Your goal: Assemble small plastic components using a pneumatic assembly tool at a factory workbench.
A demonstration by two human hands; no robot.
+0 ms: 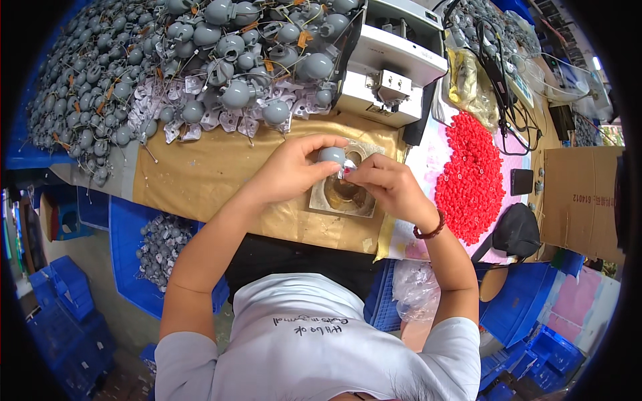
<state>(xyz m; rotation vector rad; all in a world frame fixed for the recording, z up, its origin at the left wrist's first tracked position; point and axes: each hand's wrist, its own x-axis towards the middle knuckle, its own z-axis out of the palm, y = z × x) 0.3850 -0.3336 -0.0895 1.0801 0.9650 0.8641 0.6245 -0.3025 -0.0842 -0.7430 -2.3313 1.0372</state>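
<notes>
My left hand (287,171) holds a round grey plastic part (332,156) between thumb and fingers. It hangs over a square metal block (363,208) with a round hollow in its middle. My right hand (396,188) is closed in a pinch at the part's near right side. At its fingertips a small red piece (346,172) shows against a whitish bit of the grey part. My fingers hide most of where the two meet. A large heap of similar grey parts (235,93) with thin wires and orange tags lies beyond my left hand.
A white boxy machine (381,90) stands behind the metal block. Many small red pieces (470,180) are piled on the right, beside a black pouch (516,230) and a cardboard box (580,200). A blue bin (127,257) with grey parts sits below the table's left edge.
</notes>
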